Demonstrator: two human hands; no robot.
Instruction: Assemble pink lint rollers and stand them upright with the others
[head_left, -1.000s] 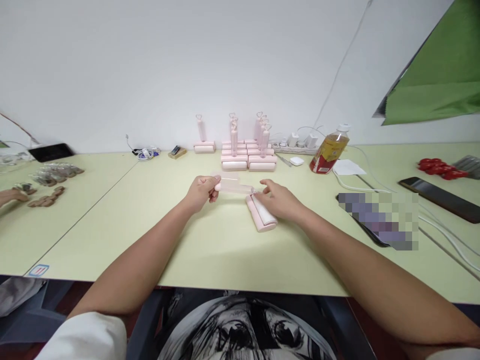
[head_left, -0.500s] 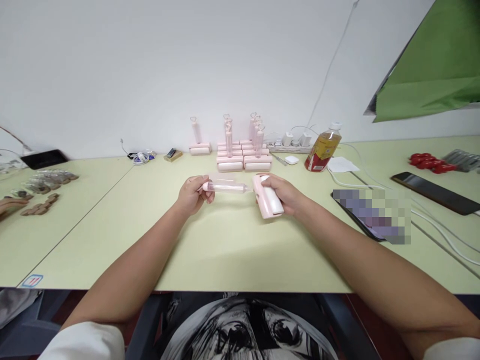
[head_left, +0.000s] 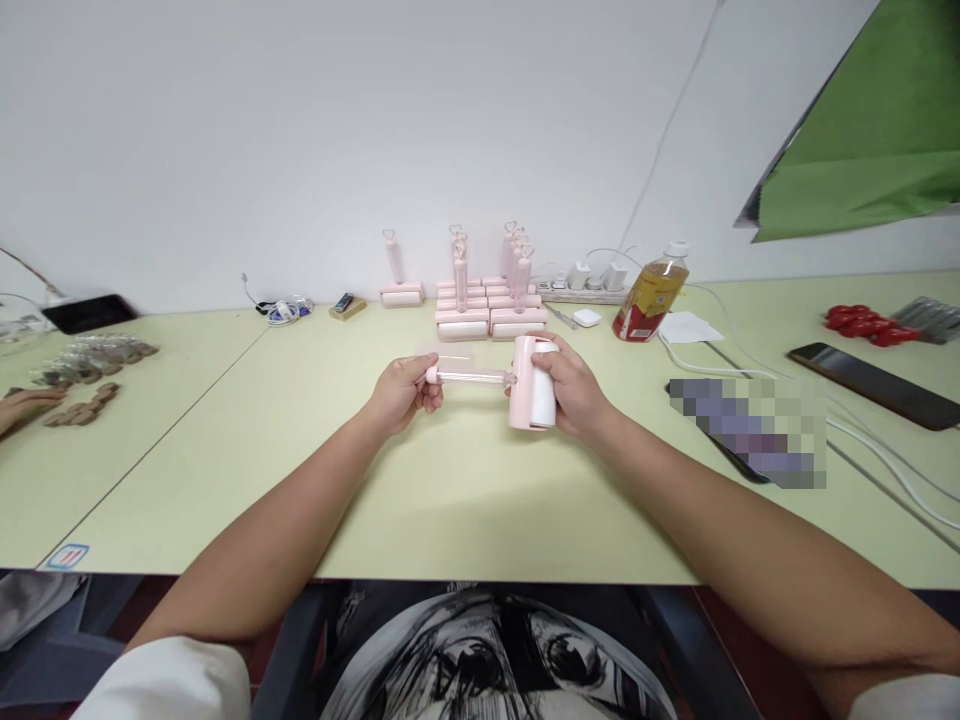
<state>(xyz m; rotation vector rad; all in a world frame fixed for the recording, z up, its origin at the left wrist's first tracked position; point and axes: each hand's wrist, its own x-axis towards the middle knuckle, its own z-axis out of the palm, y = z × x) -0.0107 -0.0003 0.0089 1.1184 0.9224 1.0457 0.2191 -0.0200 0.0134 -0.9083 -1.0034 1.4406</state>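
My left hand (head_left: 406, 393) is closed on the pink cap end of a clear lint roller handle (head_left: 474, 377), which lies level and points right. Its far tip meets the side of a lint roller head (head_left: 523, 385), a pink cover with a white roll; I cannot tell how far it is in. My right hand (head_left: 576, 388) wraps round the head from the right, thumb over the white roll. Behind both hands stand several lint rollers (head_left: 463, 330), their heads flat on the table and clear handles upright with looped tops.
A drink bottle (head_left: 651, 293) and a power strip (head_left: 581, 297) stand at the back right. A pixelated phone (head_left: 739, 430), a dark phone (head_left: 874, 385) and white cables lie right. At far left, another person's hand (head_left: 28, 408) is beside small brown pieces (head_left: 82, 405).
The handle has moved right, and its tip now meets the roller head. My right hand has turned the head from tilted to nearly upright.
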